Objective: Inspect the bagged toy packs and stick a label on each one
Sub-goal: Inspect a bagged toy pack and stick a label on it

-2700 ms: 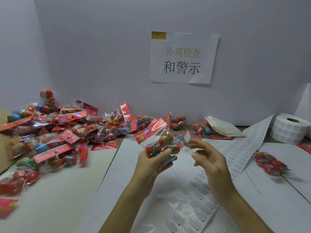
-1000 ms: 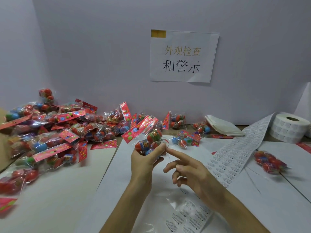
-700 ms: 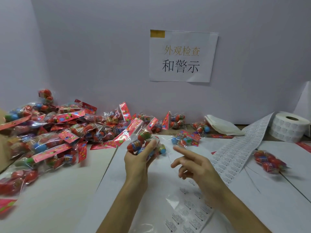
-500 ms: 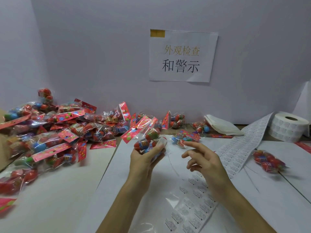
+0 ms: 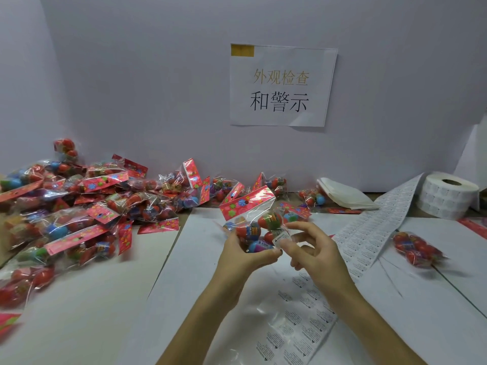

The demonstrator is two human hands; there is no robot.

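My left hand [image 5: 243, 255] grips a clear toy pack [image 5: 254, 219] of red egg-shaped toys with a red flowered header, held up over the white table. My right hand [image 5: 313, 250] is right beside it, thumb and fingertips at a small white label [image 5: 281, 237] on the pack's lower right side. A long strip of label sheet [image 5: 369, 230] runs from under my right wrist up to the label roll [image 5: 448, 194]. One toy pack [image 5: 416, 248] lies alone to the right.
A big heap of toy packs [image 5: 87, 206] covers the left and back of the table. A stack of white sheets [image 5: 345, 196] lies at the back. A paper sign [image 5: 282, 85] hangs on the wall. White paper sheets [image 5: 434, 299] cover the table.
My left hand swung the pack left and back to the middle. My right hand, held apart with fingers spread, has closed in and now touches a label on the pack.
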